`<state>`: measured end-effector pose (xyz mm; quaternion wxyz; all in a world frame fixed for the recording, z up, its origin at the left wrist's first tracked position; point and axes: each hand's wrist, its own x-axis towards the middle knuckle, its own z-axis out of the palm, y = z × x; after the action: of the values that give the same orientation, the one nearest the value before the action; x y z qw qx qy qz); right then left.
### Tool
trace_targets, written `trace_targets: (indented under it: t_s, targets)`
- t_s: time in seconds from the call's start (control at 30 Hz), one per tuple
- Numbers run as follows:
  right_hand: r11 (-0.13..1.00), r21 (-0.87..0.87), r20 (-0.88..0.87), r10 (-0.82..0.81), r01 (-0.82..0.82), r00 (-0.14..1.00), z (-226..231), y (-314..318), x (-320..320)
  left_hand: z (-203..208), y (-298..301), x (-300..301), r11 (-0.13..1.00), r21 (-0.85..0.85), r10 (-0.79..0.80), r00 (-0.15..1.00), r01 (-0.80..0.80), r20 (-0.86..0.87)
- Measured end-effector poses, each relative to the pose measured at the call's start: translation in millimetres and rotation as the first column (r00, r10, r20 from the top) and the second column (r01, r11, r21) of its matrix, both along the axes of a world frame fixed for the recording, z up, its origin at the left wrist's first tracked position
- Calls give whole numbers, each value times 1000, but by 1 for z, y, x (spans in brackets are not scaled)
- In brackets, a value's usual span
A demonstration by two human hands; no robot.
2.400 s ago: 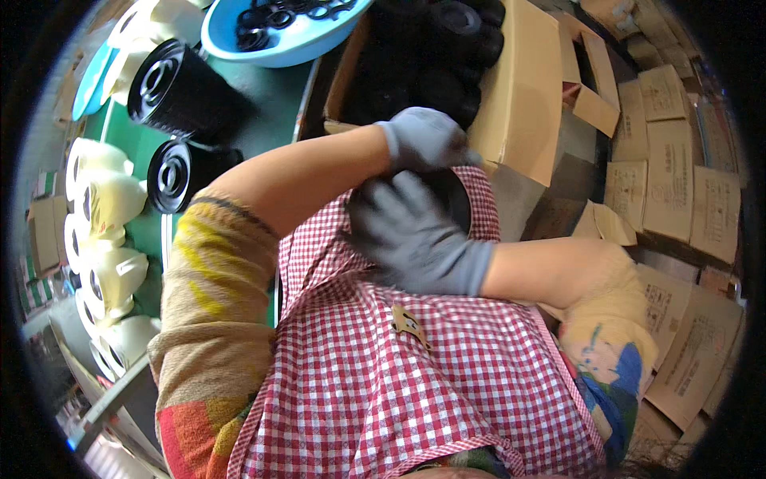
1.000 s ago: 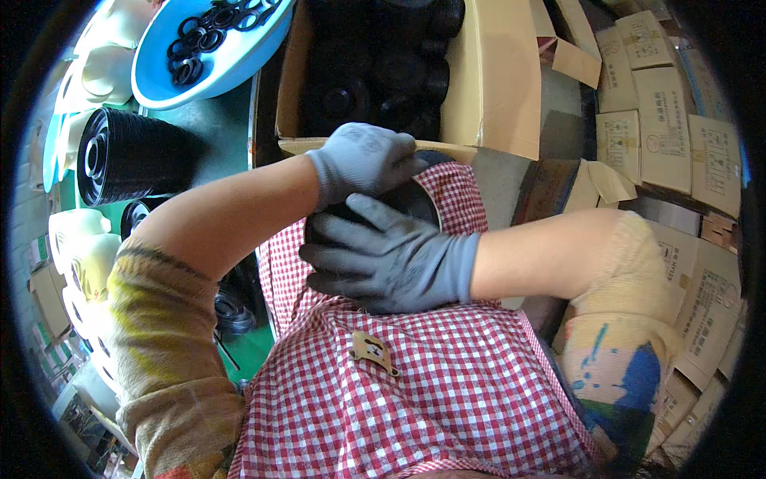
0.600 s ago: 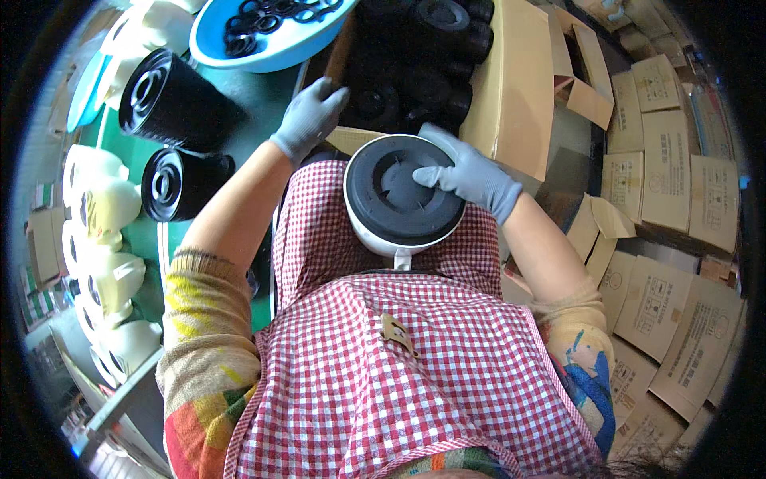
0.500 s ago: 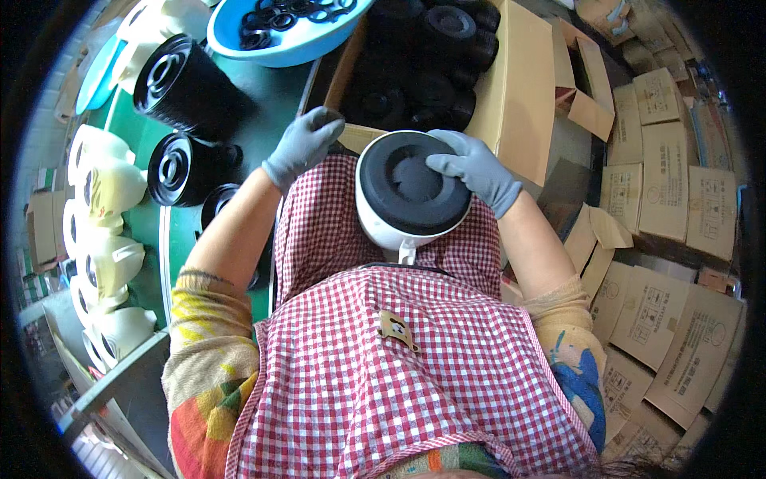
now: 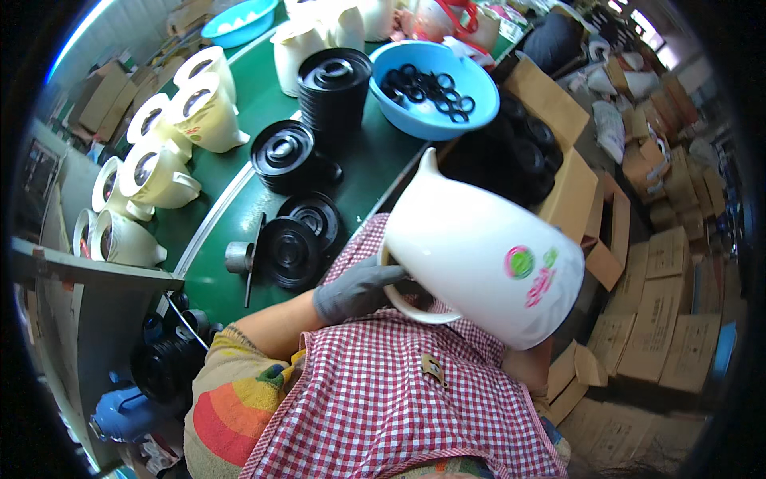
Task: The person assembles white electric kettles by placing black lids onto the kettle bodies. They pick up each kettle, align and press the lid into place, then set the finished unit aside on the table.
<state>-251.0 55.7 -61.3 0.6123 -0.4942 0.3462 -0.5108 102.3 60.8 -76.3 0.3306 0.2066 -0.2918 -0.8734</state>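
Note:
A white jug [image 5: 487,247] with a pink and green print lies tilted above my lap. Its spout points up and away, and its curved handle [image 5: 419,310] faces me at the lower left. My left hand [image 5: 359,292], in a grey glove, is closed on the jug at its rim beside the handle; the fingertips are partly hidden. Behind the jug's base end my right hand is out of sight; only the right forearm [image 5: 528,366] shows below it. The black base seen earlier is turned away from view.
Stacked black rings [image 5: 335,88], black discs [image 5: 291,251] and a small metal cup [image 5: 238,257] stand on the green table [image 5: 215,279]. Cream jug bodies [image 5: 163,180] line its left side. A blue basin [image 5: 435,120] holds black rings. Right of it is an open carton [image 5: 570,188] of black parts.
The jug has turned from base-up in my lap onto its side and been lifted. My left hand has come from beside the carton to the jug. The view has swung left.

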Motion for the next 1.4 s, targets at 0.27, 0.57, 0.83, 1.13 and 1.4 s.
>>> trace_targets:
  t_s: [0.27, 0.57, 0.83, 1.13, 1.4]
  targets:
    - [986, 163, -58, -16, 25, 998, -57, -72, 60, 65, 21, 142, 682, -296, 716, 693, -669, 85]
    - [984, 100, -481, -81, 146, 873, -129, -80, 45, 113, -242, 262, 58, -783, 997, 76, -619, 14]
    - [841, 191, -512, -354, 506, 782, -115, -43, -3, 63, -450, 338, -103, -945, 946, -323, -309, 2]
    - [849, 45, -750, -320, 527, 579, -122, 0, -22, -29, -515, 335, 378, -895, 733, -513, -237, 446]
    - [846, 60, -784, -289, 530, 550, -127, -22, -7, -57, -548, 386, 505, -838, 809, -222, -208, 544]
